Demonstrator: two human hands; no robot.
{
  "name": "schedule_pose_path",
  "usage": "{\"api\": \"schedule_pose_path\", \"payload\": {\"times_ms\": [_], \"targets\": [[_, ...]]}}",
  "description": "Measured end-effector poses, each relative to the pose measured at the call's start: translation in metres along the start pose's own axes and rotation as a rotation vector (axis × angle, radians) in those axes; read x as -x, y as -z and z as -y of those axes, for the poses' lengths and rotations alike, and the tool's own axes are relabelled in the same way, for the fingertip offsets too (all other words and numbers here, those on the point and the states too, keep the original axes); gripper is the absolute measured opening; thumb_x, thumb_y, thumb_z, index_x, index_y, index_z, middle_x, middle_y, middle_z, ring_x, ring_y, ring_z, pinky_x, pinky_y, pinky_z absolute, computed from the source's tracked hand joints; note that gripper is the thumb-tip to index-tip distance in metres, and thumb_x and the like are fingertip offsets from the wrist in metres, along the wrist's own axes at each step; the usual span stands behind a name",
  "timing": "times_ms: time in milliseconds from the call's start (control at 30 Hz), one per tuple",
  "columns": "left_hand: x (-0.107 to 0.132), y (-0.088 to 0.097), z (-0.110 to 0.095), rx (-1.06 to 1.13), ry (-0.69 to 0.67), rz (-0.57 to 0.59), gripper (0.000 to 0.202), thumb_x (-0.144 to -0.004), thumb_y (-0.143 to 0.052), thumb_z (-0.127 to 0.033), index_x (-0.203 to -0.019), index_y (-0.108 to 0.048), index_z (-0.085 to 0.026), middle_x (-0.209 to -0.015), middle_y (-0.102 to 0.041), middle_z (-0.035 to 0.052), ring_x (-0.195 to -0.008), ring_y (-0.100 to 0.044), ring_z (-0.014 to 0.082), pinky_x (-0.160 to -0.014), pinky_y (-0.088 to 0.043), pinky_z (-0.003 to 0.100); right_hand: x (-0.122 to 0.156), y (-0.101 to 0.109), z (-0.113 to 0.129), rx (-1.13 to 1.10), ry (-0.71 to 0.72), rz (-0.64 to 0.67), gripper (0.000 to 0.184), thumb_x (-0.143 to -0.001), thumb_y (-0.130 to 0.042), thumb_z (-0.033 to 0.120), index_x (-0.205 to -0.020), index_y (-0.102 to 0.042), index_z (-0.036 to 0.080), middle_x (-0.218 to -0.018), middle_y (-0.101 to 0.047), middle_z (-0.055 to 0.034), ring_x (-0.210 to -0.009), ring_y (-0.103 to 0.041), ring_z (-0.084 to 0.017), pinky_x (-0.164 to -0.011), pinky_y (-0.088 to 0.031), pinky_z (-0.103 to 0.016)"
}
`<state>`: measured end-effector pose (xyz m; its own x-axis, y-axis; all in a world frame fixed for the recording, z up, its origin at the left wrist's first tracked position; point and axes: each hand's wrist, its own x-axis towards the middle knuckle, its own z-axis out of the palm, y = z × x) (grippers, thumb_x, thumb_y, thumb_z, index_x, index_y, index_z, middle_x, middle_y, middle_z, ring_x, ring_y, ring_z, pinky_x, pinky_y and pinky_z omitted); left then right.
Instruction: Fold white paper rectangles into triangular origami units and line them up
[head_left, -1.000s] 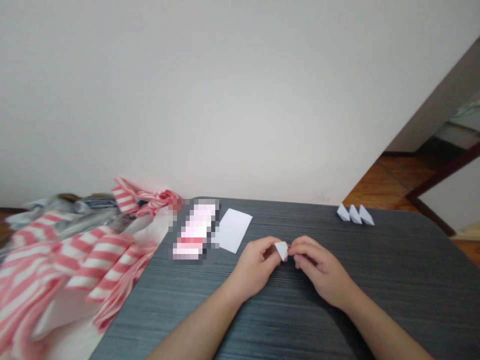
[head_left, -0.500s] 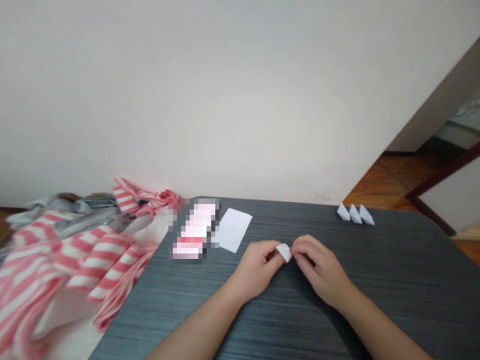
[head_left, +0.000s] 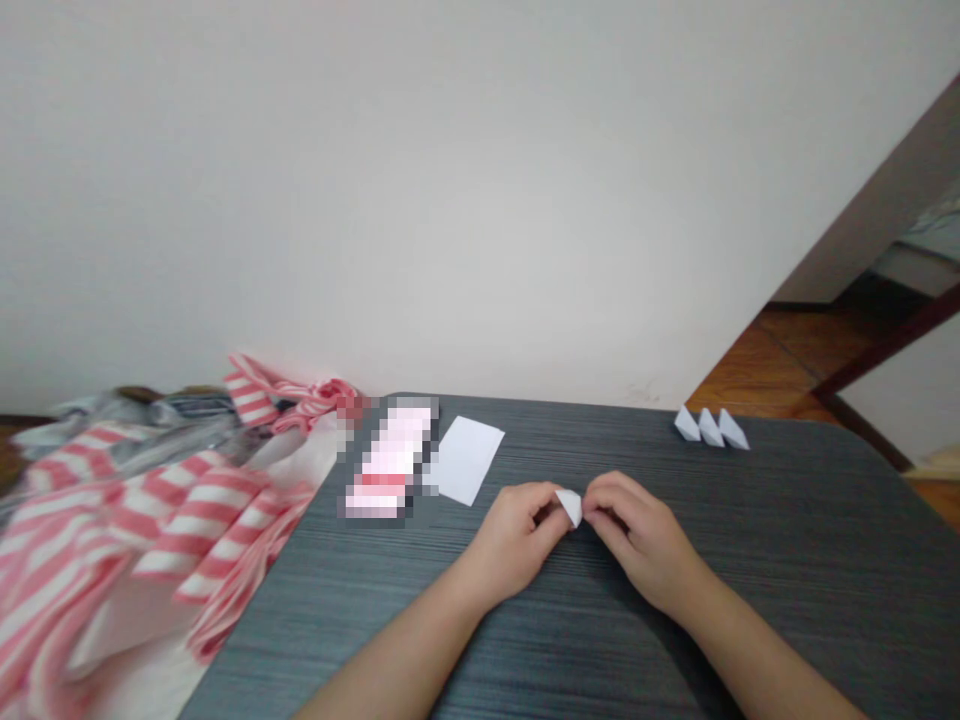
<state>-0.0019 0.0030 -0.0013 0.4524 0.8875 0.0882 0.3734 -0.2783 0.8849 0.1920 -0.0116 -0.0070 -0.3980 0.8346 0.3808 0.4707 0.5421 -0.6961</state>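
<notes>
Between my hands, just over the dark table, is a small piece of folded white paper (head_left: 570,506). My left hand (head_left: 519,532) pinches its left side between thumb and fingers. At its right edge, my right hand (head_left: 634,535) has thumb and fingertips pressed together on the paper's corner; the fingers hide the exact grip. A flat stack of white paper (head_left: 469,460) lies beyond my left hand. Three folded white paper pieces (head_left: 709,428) stand in a row near the table's back right edge.
The dark wood-grain table (head_left: 360,620) reaches back to a pale wall (head_left: 480,200). A pixelated pinkish-white oblong (head_left: 394,455) lies left of the paper stack. Red-and-white striped cloth (head_left: 187,510) is heaped beyond the left edge. Wooden floor (head_left: 765,360) shows at right.
The folded paper has turned slightly in my fingers and now shows a more triangular face. Both hands have barely shifted; the other things stay where they were.
</notes>
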Motion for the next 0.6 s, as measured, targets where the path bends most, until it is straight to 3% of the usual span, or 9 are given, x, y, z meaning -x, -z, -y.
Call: {"api": "schedule_pose_path", "payload": {"times_ms": [600], "targets": [[0.0006,-0.001,0.0006,0.006,-0.008,-0.008,0.016,-0.088,-0.052,-0.017,-0.08,-0.065,-0.018,-0.075,-0.066,-0.0004,-0.07,-0.057,0.014,-0.064,-0.039,0.022,-0.0004,-0.0035,0.0019,0.002,-0.005,-0.02,0.015,-0.094,-0.049,0.011,-0.09,-0.056,0.022,-0.09,-0.06,-0.0054,-0.083,-0.06,-0.019,-0.075,-0.048,-0.03]]}}
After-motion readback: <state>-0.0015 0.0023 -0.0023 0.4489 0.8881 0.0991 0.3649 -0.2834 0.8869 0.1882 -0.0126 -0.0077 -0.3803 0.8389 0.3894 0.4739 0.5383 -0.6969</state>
